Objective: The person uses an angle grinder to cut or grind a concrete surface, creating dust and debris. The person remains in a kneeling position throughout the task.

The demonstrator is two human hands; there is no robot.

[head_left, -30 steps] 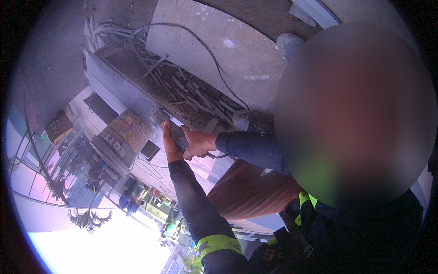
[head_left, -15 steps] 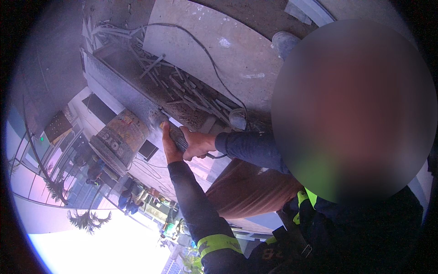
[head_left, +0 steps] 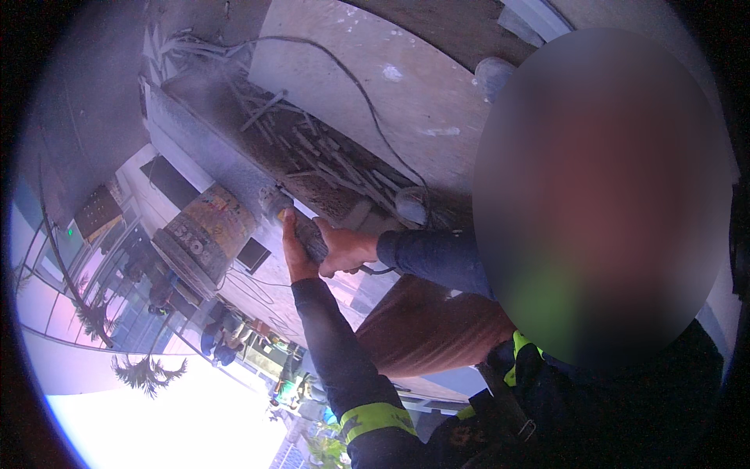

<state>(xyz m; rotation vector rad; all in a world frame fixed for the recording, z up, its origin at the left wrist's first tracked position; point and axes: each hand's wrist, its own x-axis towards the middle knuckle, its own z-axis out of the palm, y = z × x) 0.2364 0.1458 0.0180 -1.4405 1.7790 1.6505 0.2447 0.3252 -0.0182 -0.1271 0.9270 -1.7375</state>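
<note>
Both my hands are wrapped around a dark, cylindrical power tool [head_left: 311, 234] with a yellow part and a cord. My left hand [head_left: 298, 254], at the end of a dark sleeve with a yellow-green band, grips its left side. My right hand [head_left: 344, 250], closed on the other side, comes in from the right. The tool's dusty head [head_left: 273, 202] meets a long grey panel [head_left: 180, 133] at its near end; the exact contact is hidden by dust. A brown-trousered leg [head_left: 430, 328] is beside my arms. A blurred oval hides much of the right side.
Loose pale strips [head_left: 312, 156] lie along the panel, beside a paint-flecked board [head_left: 359, 78] crossed by a cable. A stained bucket [head_left: 203, 234] stands by the work. Several people, palms and glazed building fronts show at lower left.
The dust haze over the panel and strips looks thicker. My hands and the tool have shifted slightly rightward in the picture, with the grip unchanged.
</note>
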